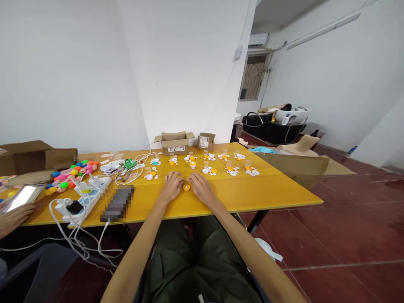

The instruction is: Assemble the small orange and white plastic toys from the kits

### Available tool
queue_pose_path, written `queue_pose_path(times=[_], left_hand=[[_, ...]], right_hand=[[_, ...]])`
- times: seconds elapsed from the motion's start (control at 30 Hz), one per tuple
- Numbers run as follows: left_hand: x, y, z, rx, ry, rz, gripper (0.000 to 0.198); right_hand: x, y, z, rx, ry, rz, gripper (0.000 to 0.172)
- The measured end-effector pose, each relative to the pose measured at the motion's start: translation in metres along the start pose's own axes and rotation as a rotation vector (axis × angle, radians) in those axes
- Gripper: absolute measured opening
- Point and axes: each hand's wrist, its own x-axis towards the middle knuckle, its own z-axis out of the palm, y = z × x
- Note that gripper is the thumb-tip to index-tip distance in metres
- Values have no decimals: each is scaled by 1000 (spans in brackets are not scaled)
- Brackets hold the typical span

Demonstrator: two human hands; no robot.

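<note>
- A person in dark green trousers sits on the near side of a small orange disc, which lies flat on a yellow table.
- Left of the disc and slightly nearer, a dark phone rests on its charging cable; farther left, beyond a power strip, a co-worker's hand holds a lit phone.
- The left hand, fingers drawn narrow, rests just left of the disc; whether it touches the disc or holds anything cannot be told.
- The right hand, likewise curled in, rests just right of the disc; any grip is hidden from the camera.
- With the disc centered, careful work would likely favor light fingertip pressure from both sides, with wrists low and steady so that the small round piece stays flat.
- Just beyond the disc stands an orange-and-white piece, close enough that sweeping knuckles could tip it; short, deliberate motions seem wiser.
- Beyond and to both sides sit separate part clusters, one left and one right; keeping them apart should prevent mix-ups.
- Farthest behind the disc, an open carton stands near a smaller box.
</note>
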Motion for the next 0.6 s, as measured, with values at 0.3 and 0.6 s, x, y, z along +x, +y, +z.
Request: queue_pose_path(times=[0.3,0.6], left_hand=[[1,6,-7,-16,-20,5,26],[2,5,-6,-42,-44,8,25]], right_hand=[[-3,2,2,70,-86,35,22],[-3,6,3,182,-74,69,26]])
